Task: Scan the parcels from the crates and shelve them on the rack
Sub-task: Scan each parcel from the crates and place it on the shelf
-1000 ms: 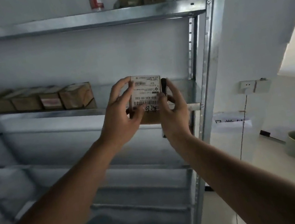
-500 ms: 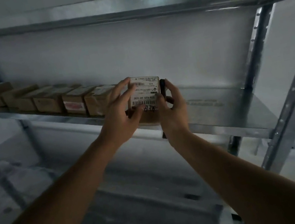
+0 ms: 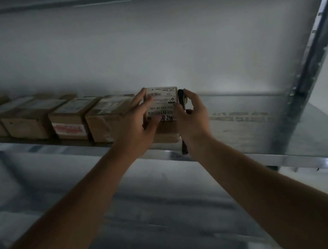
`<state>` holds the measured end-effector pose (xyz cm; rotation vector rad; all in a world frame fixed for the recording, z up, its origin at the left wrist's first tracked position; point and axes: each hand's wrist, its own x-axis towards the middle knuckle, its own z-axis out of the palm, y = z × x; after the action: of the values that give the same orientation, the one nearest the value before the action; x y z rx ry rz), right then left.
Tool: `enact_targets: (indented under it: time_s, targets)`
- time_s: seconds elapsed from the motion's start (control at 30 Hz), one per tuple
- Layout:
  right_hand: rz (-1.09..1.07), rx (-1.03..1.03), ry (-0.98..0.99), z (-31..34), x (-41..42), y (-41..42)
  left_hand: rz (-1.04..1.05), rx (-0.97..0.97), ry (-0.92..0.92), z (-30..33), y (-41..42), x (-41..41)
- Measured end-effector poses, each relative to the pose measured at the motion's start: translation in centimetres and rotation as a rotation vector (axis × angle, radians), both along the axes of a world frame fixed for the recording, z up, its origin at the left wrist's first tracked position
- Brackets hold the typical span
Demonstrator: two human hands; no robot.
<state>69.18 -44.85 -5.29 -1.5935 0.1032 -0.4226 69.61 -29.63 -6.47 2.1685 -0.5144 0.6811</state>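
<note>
Holding a small brown cardboard parcel (image 3: 163, 122) with a white barcode label up at the galvanised metal rack shelf (image 3: 247, 131), both hands were on it. The left hand (image 3: 134, 125) had its fingers (image 3: 142, 97) spread along the parcel's left edge, thumb pressed on the label's lower part. The right hand (image 3: 192, 117) clasped the right side, fingers curled, with a slim black scanner (image 3: 181, 99) tucked between palm and box. The parcel sat at the shelf's front edge, just beside the last of a row of brown cardboard boxes (image 3: 66, 121) lined along the shelf to the left; whether they touched could not be told.
</note>
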Motion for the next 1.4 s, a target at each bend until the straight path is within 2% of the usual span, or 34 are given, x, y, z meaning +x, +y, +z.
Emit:
enact_targets:
  time_s: [0.47, 0.77, 1.0, 1.17, 1.4]
  targets:
    - [-0.12, -0.126, 0.159, -0.8, 5.0, 2.5, -0.022, 0.298, 0.284, 0.7, 1.7, 4.9]
    - [-0.121, -0.217, 0.171, -1.3, 7.0, 1.8, 0.079, 0.432, 0.372, 1.2, 0.7, 6.8]
    - [-0.155, -0.265, 0.124, -0.8, 6.4, 0.3, 0.05, 0.425, 0.303, 1.9, 1.0, 7.2]
    - [-0.238, -0.41, 0.066, 0.2, 3.5, -0.7, 0.016, 0.495, 0.067, 2.8, 0.9, 5.8]
    - [-0.429, -0.618, 0.095, 0.5, -2.4, -3.0, -0.172, 0.64, -0.041, 2.8, -2.0, 2.8]
